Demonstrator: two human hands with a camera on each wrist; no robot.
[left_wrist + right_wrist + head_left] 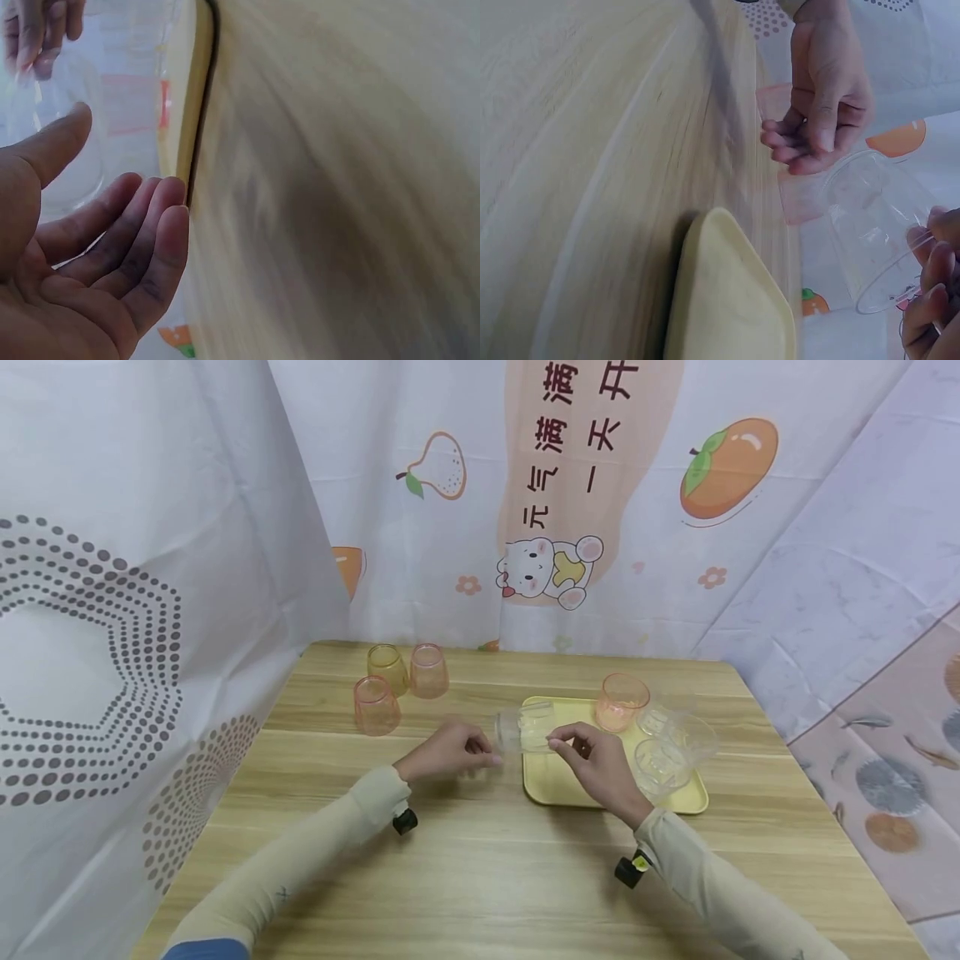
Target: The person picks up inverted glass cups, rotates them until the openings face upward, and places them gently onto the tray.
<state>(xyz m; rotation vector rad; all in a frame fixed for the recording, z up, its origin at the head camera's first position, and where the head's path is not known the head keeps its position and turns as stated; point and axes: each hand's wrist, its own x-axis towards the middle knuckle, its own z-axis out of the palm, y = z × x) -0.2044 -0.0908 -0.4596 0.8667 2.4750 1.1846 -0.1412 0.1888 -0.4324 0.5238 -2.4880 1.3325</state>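
Observation:
A clear tumbler (517, 731) lies tilted on its side in the air over the left edge of the yellow tray (558, 792). My right hand (600, 768) pinches it by the rim, and the right wrist view shows fingertips on that rim (889, 289). Just left of the tumbler's base is my left hand (450, 750), its fingers loosely bent, holding nothing. In the left wrist view a gap shows between its thumb and fingers (154, 247), with the tumbler beyond. Whether the left fingertips touch the tumbler is hard to tell.
On the tray's right side stand a pink cup (622, 706) and several clear cups (662, 764). At the table's back left are a yellow cup (387, 668) and two pink cups (377, 706). Printed curtains (435, 568) hang behind the wooden table (465, 877).

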